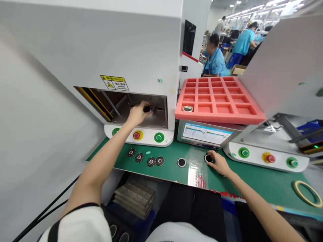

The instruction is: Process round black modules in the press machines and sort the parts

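Note:
My left hand (137, 113) reaches inside the machine's opening, its fingers closed around a round black watch part (147, 109) close to a metal fixture. On the green bench, my right hand (219, 163) pinches the edge of a dark round watch case (208, 158). To its left lies a clear plastic sheet (197, 168) with rows of small red pieces. Beyond the sheet sits a silver-rimmed watch case (181, 162), dark face up. Several black round watch parts (151, 161) lie farther left on the bench.
A pink foam tray (219, 116) with one round part (188, 108) rests above a screen (205, 134). Button panels (166, 141) border the bench. A tape roll (308, 194) lies at the right. Stacked trays (136, 198) stand below. Co-workers (214, 58) are in the background.

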The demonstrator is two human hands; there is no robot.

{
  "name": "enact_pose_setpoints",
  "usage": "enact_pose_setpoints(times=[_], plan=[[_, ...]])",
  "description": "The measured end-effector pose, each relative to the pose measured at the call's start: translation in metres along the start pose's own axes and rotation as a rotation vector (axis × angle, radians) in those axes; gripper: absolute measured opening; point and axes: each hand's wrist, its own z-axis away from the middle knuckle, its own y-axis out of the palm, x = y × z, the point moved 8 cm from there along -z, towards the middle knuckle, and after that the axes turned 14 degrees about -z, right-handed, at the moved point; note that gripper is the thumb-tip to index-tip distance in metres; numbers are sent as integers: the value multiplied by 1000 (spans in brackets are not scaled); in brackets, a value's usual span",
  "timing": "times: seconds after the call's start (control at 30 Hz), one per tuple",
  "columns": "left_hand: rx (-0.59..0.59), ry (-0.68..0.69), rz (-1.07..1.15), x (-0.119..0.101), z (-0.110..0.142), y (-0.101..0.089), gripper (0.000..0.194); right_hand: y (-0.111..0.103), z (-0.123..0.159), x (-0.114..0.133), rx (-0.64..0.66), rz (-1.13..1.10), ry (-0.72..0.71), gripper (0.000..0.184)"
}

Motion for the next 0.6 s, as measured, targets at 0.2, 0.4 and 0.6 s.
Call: enact_pose_setpoints(times=[0.2, 0.4, 0.6], plan=[[175, 19, -82, 42, -84, 36, 42, 3, 3, -5, -46, -80, 23, 43], [287, 75, -98, 46, -104, 61, 43, 2, 4, -9, -57, -111, 34, 39], [356, 95, -81, 45, -111, 63, 32, 1, 0, -3, -81, -110, -1, 36]])
